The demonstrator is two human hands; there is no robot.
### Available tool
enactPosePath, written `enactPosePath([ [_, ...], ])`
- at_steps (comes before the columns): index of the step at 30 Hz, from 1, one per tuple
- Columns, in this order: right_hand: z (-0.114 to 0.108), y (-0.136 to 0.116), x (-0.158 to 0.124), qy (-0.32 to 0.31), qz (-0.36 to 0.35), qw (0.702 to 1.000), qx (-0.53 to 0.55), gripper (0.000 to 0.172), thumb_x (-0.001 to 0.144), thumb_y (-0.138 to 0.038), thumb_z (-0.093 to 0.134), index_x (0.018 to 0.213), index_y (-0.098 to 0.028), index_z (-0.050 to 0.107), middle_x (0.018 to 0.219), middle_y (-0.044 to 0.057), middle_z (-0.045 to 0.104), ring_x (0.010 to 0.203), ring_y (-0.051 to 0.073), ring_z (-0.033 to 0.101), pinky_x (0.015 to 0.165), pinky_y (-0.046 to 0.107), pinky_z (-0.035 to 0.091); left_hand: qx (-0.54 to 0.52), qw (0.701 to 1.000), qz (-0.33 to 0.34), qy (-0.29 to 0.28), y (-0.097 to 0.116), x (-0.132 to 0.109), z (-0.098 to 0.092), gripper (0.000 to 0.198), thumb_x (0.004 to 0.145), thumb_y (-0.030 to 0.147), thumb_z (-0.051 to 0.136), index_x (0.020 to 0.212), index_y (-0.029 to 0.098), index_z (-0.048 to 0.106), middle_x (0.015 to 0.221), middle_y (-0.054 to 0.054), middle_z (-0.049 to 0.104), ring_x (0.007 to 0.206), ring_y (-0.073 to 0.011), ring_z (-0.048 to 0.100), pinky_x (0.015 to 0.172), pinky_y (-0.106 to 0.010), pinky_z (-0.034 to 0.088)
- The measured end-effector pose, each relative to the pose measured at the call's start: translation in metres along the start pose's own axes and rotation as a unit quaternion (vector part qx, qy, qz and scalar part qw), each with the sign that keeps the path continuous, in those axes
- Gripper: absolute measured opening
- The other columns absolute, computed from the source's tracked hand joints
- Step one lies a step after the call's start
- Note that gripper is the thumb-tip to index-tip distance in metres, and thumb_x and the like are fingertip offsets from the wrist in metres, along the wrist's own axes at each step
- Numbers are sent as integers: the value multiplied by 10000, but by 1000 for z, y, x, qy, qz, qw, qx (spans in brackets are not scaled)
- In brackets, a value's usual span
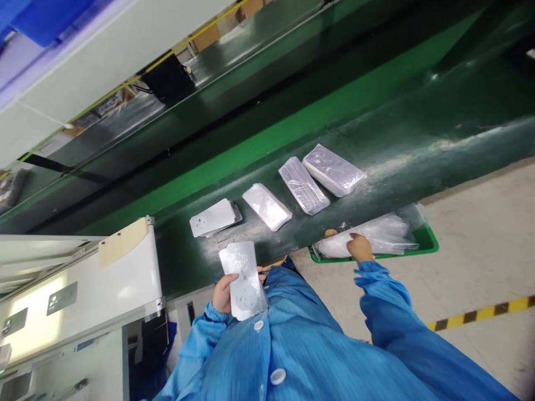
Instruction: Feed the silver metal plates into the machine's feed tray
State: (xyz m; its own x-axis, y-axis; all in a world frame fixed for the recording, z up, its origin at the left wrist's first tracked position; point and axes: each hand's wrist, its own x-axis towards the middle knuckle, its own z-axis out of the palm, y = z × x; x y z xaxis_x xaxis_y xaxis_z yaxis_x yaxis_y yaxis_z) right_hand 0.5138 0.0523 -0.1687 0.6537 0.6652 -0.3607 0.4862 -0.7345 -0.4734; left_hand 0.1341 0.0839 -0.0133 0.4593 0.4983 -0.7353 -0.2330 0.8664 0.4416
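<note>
My left hand point(223, 292) is closed around a small stack of thin silver-white panels point(241, 275) with rounded corners and small dark holes, held in front of my body. Down to the right, my right hand point(360, 248) reaches into a green tray point(434, 246) and grips the clear plastic bags point(388, 233) lying in it; its fingertips are partly hidden. On the dark green bench, nearest my left hand, lies a loose pile of similar panels point(213, 218). Beside it are a shiny wrapped-looking stack point(267, 207), a plastic-wrapped bundle point(304, 186) and another wrapped bundle point(334, 170).
The dark green bench point(438, 122) runs diagonally across the view. A white machine or cabinet point(117, 284) stands at its left end. Overhead, a white beam point(108, 61) crosses the upper left. Yellow-black tape point(480, 314) marks the floor at right.
</note>
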Motion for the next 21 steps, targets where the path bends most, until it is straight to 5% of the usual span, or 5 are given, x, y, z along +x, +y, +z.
enactPosePath([
  [4, -39, -18, -26, -19, -30, 998, -48, 228, 738, -130, 509, 844, -102, 708, 795, 180, 690, 804, 320, 651, 704, 411, 484, -28, 993, 105, 42, 9, 0, -6, 473, 608, 255, 713, 1045, 83, 657, 878, -127, 740, 886, -315, 677, 897, -451, 459],
  [7, -45, -71, -55, 37, -235, 971, 15, 213, 769, -233, 526, 875, -155, 694, 817, 121, 704, 696, 252, 647, 668, 378, 515, -58, 983, 153, 84, 18, -5, -12, 528, 513, 155, 783, 1026, 113, 663, 787, -82, 744, 793, -281, 686, 850, -422, 472],
  [12, -19, -209, -124, -3, -658, 747, 94, 241, 860, -187, 482, 1025, -217, 656, 989, 85, 694, 954, 218, 628, 846, 385, 512, -106, 974, 191, 62, 40, -35, -30, 426, 458, 127, 819, 864, 94, 695, 801, -90, 738, 718, -224, 671, 788, -372, 485],
  [17, 14, -322, -182, -87, -848, 522, 38, 391, 884, -90, 426, 1205, -259, 574, 1333, 66, 539, 1346, 253, 320, 1012, 505, 390, -137, 954, 262, 43, 49, -76, -69, 492, 474, 149, 836, 938, 93, 682, 842, -104, 736, 811, -258, 677, 851, -396, 465],
  [21, 43, -384, -221, -162, -909, 374, 87, 324, 906, -121, 415, 1143, -243, 598, 1193, 43, 648, 1308, 231, 393, 1052, 525, 338, -231, 908, 333, 106, 43, -112, -127, 453, 591, 323, 796, 967, 103, 672, 895, -115, 733, 930, -294, 662, 901, -407, 450],
])
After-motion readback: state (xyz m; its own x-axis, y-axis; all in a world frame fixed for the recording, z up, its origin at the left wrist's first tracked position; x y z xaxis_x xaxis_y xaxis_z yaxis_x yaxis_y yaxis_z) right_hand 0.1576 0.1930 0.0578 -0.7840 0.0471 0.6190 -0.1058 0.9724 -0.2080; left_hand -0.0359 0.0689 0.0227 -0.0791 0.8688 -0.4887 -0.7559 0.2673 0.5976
